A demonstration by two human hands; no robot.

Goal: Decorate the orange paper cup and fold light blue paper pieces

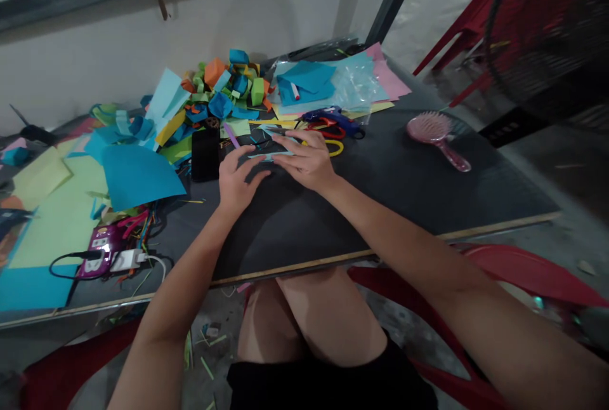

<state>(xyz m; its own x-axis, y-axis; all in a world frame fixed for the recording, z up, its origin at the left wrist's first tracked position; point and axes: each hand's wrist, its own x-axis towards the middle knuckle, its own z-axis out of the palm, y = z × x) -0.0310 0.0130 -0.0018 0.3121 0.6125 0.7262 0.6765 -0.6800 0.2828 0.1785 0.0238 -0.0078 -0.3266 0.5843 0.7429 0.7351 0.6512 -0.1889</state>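
Observation:
A narrow light blue paper strip (269, 157) spans the gap between my two hands, above the dark table. My left hand (238, 181) has its fingers curved around the strip's left end, the thumb apart below. My right hand (309, 161) reaches over the right end, fingers pressed on or near it; the exact contact is too small to tell. Small paper scraps and a purple strip (231, 135) lie just behind my hands. Close to my right hand are scissors with yellow handles (335, 147) and a dark blue tool (337, 122). A black phone (205, 155) rests left of my left hand.
Folded colored paper pieces (219, 105) are heaped at the back. Paper sheets (140, 175) and a purple power socket (101, 250) with cables lie left. A pink hairbrush (431, 127) sits right, near a fan (552, 42). The table's front edge (295, 265) runs before my legs.

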